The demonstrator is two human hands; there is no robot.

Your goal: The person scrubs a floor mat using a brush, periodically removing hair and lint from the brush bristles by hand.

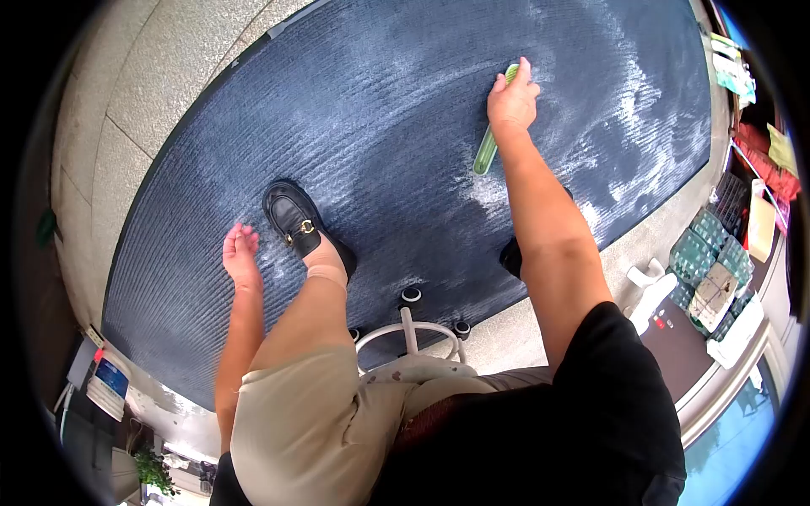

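Observation:
My right hand (pixel 512 99) is closed around one end of a long green scrub brush (pixel 487 152), which lies against the dark ribbed mat (pixel 380 126). White, foamy-looking patches streak the mat around the brush. Off to the left, my left hand (pixel 240 246) hangs beside a black loafer (pixel 295 215) with a gold buckle. Its fingers are loosely curled and a little apart, with nothing visible in them. Part of the other black shoe (pixel 511 257) shows beside my right forearm, which hides the rest.
Beneath me is a wheeled stool base (pixel 408 333) with casters on the mat. Stone paving (pixel 126 126) borders the mat's left edge. Stacked green egg-tray-like items (pixel 713 253) and white containers are at right. A potted plant (pixel 152 471) stands at lower left.

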